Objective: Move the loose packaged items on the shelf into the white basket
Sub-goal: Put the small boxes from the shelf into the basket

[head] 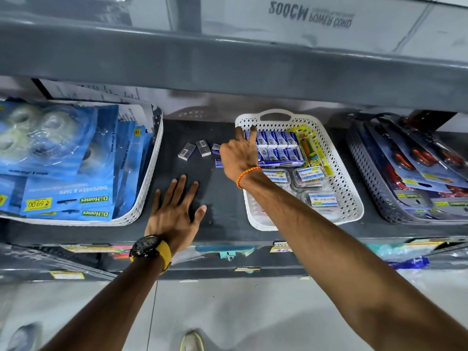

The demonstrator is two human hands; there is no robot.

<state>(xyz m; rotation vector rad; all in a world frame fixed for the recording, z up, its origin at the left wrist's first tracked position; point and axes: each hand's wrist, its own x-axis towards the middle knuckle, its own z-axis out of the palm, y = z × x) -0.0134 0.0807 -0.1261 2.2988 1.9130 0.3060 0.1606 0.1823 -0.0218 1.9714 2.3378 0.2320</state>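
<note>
Loose packaged items: two small grey boxes [194, 150] are lying on the dark shelf [222, 198] at centre frame, apart from each other, left of the white basket [352, 198]. Two small blue packs [217, 155] are sitting just right of them, partly hidden behind the right hand [239, 158].

Right hand is reaching over the basket's upper-left corner, fingers [250, 134] extended toward the rim and the blue box rows [277, 145] inside. Can't tell if the grip is holding anything; the palm side is facing away. Orange band on that wrist.

Left hand [174, 214] is lying flat on the shelf at lower centre, fingers spread wide, holding nothing, well short of the grey boxes. Watch with yellow strap on the wrist.

The basket is also carrying a yellow-carded pack [312, 148] at its right side and clear tubs with blue labels [310, 176] toward the front. The right forearm is crossing over its front-left part.

Neighbours: white basket of blue tape packs [76, 160] at left frame, dark basket of carded tools [417, 178] at right. The upper shelf edge [228, 64] is overhanging across the top.
</note>
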